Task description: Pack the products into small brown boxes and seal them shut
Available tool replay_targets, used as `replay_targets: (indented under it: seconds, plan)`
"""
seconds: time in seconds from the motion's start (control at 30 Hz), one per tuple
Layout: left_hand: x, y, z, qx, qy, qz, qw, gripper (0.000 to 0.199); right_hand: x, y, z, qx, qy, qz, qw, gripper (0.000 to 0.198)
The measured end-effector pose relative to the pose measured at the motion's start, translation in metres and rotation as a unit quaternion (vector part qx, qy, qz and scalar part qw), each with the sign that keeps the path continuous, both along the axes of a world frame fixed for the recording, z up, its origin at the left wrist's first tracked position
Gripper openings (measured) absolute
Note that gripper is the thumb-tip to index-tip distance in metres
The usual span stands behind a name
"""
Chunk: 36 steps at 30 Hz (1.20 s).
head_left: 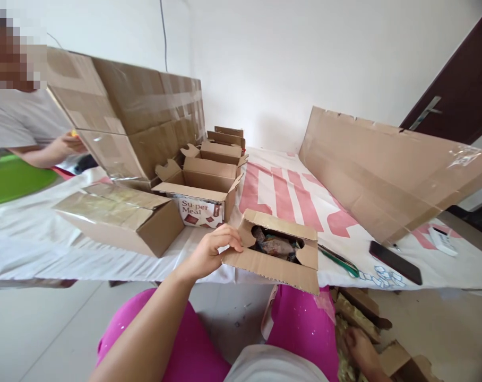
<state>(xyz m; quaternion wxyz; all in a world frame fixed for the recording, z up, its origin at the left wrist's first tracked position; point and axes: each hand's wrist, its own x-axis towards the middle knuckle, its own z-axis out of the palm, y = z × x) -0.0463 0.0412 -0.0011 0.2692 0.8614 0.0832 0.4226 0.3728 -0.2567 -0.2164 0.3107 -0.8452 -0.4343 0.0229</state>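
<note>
A small cardboard box (pixel 281 265) with raised flaps stands at the table's near edge. Through the gap between its side flaps, crumpled dark and brownish contents (pixel 276 245) show. My left hand (pixel 221 245) pinches this box at its left corner, thumb and fingers closed on the cardboard. Down by the floor at my right, my right hand (pixel 359 345) reaches among taped cardboard pieces (pixel 356 315). Its fingers look curled there, but what they hold is partly hidden.
A taped box (pixel 117 212) lies left, beside an open box labelled "Super Meal" (pixel 201 212) and more open boxes behind. Large stacked cartons (pixel 141 116) stand back left. Scissors (pixel 340 261), a phone (pixel 396 262) and a cardboard sheet (pixel 376 164) occupy the right. Another person (pixel 22 119) sits left.
</note>
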Motion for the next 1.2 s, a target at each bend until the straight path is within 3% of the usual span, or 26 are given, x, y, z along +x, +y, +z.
replay_targets:
  seconds: [0.07,0.13,0.2,0.27,0.33,0.43,0.57,0.67,0.77,0.87,0.93,1.0,1.1,1.2]
  plan:
    - [-0.002,0.0,0.0,-0.021,0.003,-0.014,1.0,0.006,0.02,0.003,0.009,-0.006,0.012,-0.008,1.0,0.032]
    - [-0.002,-0.001,0.0,-0.035,-0.006,-0.014,0.999,0.005,0.038,0.012,0.028,0.017,0.008,-0.063,0.998,0.039]
    - [-0.001,-0.003,0.002,-0.04,-0.017,-0.015,0.999,0.005,0.05,0.028,0.057,0.085,-0.021,-0.124,0.988,0.044]
    - [-0.001,-0.006,0.005,-0.046,-0.012,-0.025,0.999,0.006,0.05,0.05,0.094,0.183,-0.067,-0.126,0.973,0.048]
    - [0.001,-0.01,0.009,-0.056,0.007,-0.048,0.997,0.009,0.038,0.075,0.134,0.262,-0.102,-0.065,0.957,0.047]
    - [0.004,-0.015,0.013,-0.073,0.025,-0.095,0.993,0.011,0.001,0.11,0.189,0.311,-0.12,0.092,0.938,0.034]
    - [0.008,-0.019,0.013,-0.076,0.014,-0.106,0.991,0.019,-0.063,0.139,0.233,0.291,-0.111,0.321,0.894,0.033]
    - [0.004,-0.021,0.012,-0.08,0.016,-0.104,0.991,0.021,-0.101,0.148,0.239,0.2,-0.169,0.457,0.85,0.038]
    - [-0.003,-0.017,0.006,-0.121,-0.003,-0.081,0.989,0.022,-0.119,0.153,0.227,0.165,-0.219,0.473,0.837,0.031]
    - [-0.005,-0.003,-0.008,-0.205,-0.1,0.063,0.972,0.02,-0.123,0.155,0.211,0.192,-0.253,0.432,0.845,0.02]
    - [-0.004,0.009,-0.02,-0.288,-0.139,0.179,0.93,0.016,-0.123,0.155,0.204,0.205,-0.274,0.416,0.843,0.015]
    - [-0.001,0.019,-0.03,-0.369,-0.123,0.233,0.891,0.013,-0.125,0.156,0.2,0.212,-0.29,0.405,0.841,0.012]
    - [0.002,0.024,-0.036,-0.432,-0.071,0.2,0.877,0.03,-0.127,0.158,0.198,0.218,-0.306,0.403,0.835,0.012]
    - [0.004,0.017,-0.034,-0.398,-0.004,0.074,0.914,0.087,-0.127,0.165,0.198,0.23,-0.303,0.378,0.844,0.025]
